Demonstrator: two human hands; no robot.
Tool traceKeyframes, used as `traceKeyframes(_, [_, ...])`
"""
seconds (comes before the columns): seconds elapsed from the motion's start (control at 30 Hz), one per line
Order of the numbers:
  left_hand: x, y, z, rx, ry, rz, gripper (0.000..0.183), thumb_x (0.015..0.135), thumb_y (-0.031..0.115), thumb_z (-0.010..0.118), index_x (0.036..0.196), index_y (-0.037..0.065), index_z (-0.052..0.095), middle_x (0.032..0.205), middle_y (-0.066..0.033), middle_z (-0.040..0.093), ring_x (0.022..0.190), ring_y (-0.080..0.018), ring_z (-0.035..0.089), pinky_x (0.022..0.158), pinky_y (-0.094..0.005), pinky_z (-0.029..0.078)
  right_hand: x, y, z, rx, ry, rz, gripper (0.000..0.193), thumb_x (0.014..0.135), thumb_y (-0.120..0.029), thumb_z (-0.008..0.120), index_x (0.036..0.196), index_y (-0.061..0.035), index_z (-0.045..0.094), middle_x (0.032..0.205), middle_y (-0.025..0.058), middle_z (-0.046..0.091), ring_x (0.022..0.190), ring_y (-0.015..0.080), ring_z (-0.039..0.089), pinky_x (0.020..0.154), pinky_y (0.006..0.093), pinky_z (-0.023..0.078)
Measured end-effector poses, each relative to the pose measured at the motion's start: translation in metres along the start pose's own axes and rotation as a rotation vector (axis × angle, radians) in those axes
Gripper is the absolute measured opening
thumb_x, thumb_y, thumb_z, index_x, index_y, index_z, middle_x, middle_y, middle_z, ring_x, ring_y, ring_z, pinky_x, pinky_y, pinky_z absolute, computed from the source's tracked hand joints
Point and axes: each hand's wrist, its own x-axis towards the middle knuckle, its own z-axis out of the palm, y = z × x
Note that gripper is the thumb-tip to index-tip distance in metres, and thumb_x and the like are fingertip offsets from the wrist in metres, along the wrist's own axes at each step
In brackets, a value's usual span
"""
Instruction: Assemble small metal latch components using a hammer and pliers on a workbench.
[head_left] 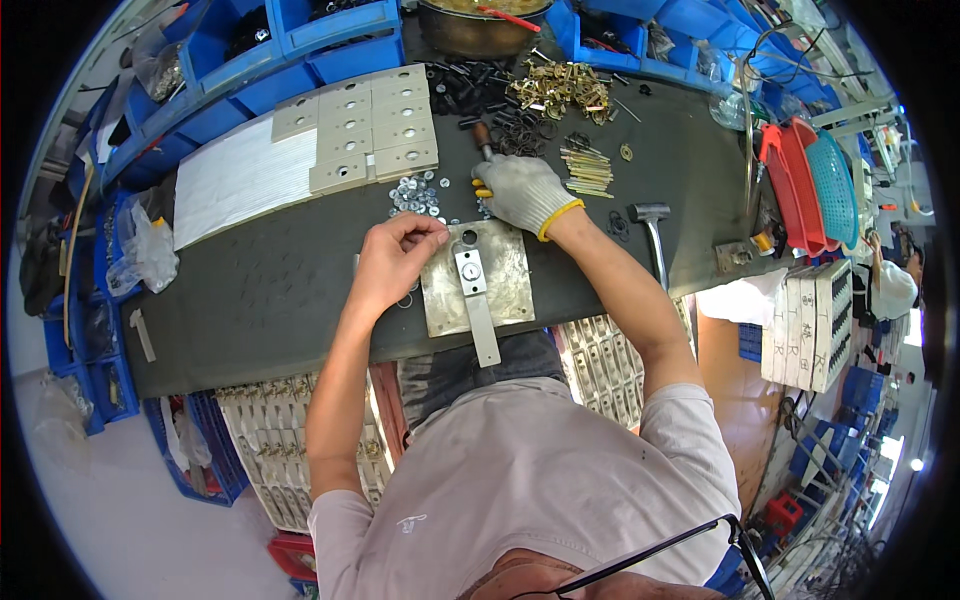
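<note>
On the table before me lies a square metal plate (510, 290). A small lock block (470, 272) with a round cylinder sits on it, and a flat metal strip (483, 335) runs from the block past the plate's near edge. My left hand (390, 262), bare, is closed in a pinch at the plate's far left corner; what its fingertips hold is too small to make out. My right hand (528, 195), in a white knitted glove with a yellow cuff, curls round a tool with a brown handle (482, 138), just beyond the plate. Small silver washers (412, 194) lie beside both hands.
Beige plates (402, 130) are stacked at the far left. Brass parts (565, 88), black rings (525, 132) and pins (588, 172) lie beyond my right hand. A hammer (653, 235) rests at right. Blue bins (340, 30) line the back; red trays (795, 185) stand far right.
</note>
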Motion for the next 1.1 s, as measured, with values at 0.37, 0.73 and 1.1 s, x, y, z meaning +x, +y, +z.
traceKeyframes(0.37, [0.018,0.023,-0.007,0.008,-0.442,-0.108,0.022,0.097,0.016,0.073,0.105,-0.005,0.076,0.088,-0.0024,0.075,0.08,-0.0061,0.063,0.072,-0.0256,0.052,-0.126,-0.07,0.008,0.612,0.463,0.033,0.018,0.081,-0.011,0.076,0.096,-0.0082,0.066,0.09,0.0096,0.07,0.079,0.0323,0.07,0.069,0.0418,0.055])
traceKeyframes(0.73, [0.03,0.054,0.0,0.401,-0.483,0.038,0.019,0.086,0.017,0.075,0.091,-0.002,0.077,0.074,-0.0139,0.073,0.065,-0.0198,0.066,0.065,-0.036,0.051,-0.125,-0.092,0.02,0.711,0.457,0.254,0.018,0.085,-0.017,0.074,0.096,-0.004,0.067,0.083,0.0173,0.068,0.076,0.0388,0.068,0.068,0.0461,0.053])
traceKeyframes(1.1, [0.016,0.042,-0.003,0.232,-0.443,-0.075,0.019,0.092,0.016,0.075,0.098,-0.002,0.079,0.079,-0.0083,0.075,0.072,-0.0114,0.066,0.07,-0.0312,0.053,-0.124,-0.087,0.019,0.667,0.343,0.23,0.027,0.088,-0.026,0.08,0.097,-0.0041,0.068,0.085,0.0139,0.069,0.075,0.0361,0.068,0.067,0.0447,0.053])
